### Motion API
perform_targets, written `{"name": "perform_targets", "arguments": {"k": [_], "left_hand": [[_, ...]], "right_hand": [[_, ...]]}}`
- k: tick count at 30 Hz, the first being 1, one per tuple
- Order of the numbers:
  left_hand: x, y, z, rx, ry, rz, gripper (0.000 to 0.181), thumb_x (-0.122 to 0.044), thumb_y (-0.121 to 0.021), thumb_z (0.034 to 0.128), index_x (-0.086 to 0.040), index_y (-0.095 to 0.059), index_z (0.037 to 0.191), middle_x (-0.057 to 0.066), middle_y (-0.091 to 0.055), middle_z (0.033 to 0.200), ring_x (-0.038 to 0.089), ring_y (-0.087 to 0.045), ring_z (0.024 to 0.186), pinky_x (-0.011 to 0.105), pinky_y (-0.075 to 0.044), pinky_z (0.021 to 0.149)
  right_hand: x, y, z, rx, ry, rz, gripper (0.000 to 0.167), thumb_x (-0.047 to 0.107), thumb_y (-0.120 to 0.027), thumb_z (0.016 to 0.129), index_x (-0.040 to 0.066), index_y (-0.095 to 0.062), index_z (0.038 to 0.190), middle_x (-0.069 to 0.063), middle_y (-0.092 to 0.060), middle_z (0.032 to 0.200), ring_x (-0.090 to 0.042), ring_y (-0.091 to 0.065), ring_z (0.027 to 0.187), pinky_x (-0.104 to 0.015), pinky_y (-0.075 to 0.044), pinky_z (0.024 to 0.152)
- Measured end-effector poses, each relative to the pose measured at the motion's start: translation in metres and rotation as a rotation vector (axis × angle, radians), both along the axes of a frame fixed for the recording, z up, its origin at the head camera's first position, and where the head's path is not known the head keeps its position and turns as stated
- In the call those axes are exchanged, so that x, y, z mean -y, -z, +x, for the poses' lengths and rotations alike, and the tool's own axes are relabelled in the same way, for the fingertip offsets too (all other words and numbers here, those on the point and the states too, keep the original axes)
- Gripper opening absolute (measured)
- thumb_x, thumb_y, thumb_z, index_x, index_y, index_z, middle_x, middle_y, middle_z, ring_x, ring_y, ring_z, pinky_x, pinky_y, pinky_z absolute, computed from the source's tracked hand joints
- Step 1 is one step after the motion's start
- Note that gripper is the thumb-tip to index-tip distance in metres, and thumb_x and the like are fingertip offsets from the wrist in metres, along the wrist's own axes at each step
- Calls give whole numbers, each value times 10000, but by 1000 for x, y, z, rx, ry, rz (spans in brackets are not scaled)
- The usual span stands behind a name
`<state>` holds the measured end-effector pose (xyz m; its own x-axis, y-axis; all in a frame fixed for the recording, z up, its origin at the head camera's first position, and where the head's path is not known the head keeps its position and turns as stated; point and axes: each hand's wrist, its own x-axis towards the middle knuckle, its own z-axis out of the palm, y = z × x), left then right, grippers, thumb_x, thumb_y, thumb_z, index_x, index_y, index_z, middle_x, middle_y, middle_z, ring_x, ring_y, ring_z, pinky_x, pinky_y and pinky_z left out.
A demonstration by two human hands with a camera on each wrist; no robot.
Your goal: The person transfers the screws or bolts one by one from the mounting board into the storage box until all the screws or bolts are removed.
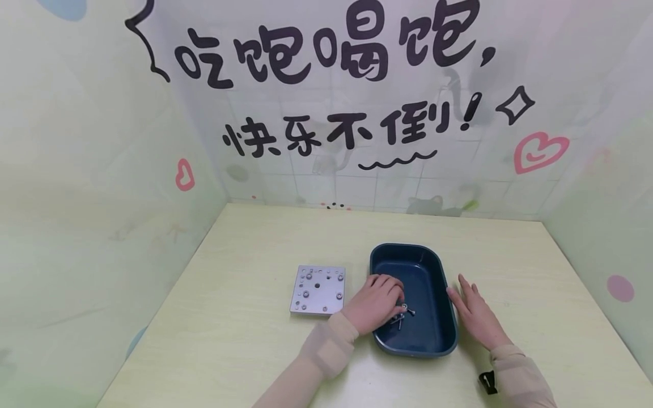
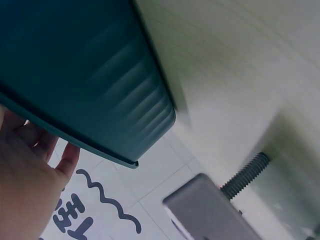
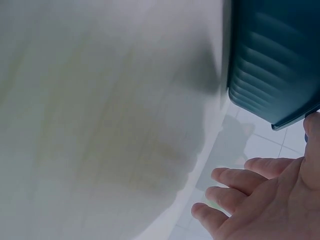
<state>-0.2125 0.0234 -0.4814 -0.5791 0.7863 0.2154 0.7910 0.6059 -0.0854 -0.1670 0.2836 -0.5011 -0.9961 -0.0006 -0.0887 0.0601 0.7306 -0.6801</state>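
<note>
A dark blue tray (image 1: 423, 340) lies on the table with several small metal screws (image 1: 400, 323) near its left wall. My left hand (image 1: 374, 303) reaches over that wall, fingers bent down at the screws; whether they pinch one is hidden. One screw (image 1: 411, 311) shows right at the fingertips. In the left wrist view the left hand (image 2: 30, 175) is partly behind the tray rim (image 2: 100, 152). My right hand (image 1: 479, 317) stands at the tray's right side, fingers extended, thumb against the rim. The right wrist view shows its fingers (image 3: 232, 182) spread apart and holding nothing.
Left of the tray is a square metal plate (image 1: 326, 306) with holes and several screw heads. A threaded screw end (image 2: 246, 175) sticks out under it. A small black object (image 1: 488, 382) is by the right sleeve. Printed curtain walls (image 1: 347, 187) bound the table.
</note>
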Motion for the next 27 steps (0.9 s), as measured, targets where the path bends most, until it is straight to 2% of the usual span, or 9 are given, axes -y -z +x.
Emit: {"name": "perform_targets", "arguments": {"k": [4,10,22,27], "left_hand": [[0,-2,0,24,-1,2,366,-442,-479,1026,-193,-609,1261,-40,-564,1352,139,-492,1262,341,-391,1094],[1,-2,1,-3,-1,-1,437,-446,-480,1024,-179,-565,1359,-42,-554,1391,138,-485,1291,343,-390,1105],[2,-3,3,-14,2,6,438,-439,-494,1020,-180,-565,1367,-44,-565,1384,136,-491,1286,341,-391,1101],[3,-2,2,5,-1,18,450,-450,-472,1026,-176,-561,1372,-38,-562,1388,138,-487,1291,348,-386,1108]], "right_hand": [[0,1,0,9,3,5,753,457,-335,1064,-99,-126,1526,-372,-137,1557,-556,-56,1445,-714,-117,1130],[0,1,-1,10,6,14,750,459,-331,1064,-95,-131,1527,-368,-143,1557,-556,-66,1444,-714,-125,1129],[0,2,-1,7,8,16,747,460,-327,1065,-96,-136,1526,-369,-148,1555,-554,-70,1445,-710,-127,1131],[-1,3,0,9,10,16,745,459,-322,1065,-95,-136,1527,-373,-148,1553,-556,-72,1444,-711,-129,1130]]}}
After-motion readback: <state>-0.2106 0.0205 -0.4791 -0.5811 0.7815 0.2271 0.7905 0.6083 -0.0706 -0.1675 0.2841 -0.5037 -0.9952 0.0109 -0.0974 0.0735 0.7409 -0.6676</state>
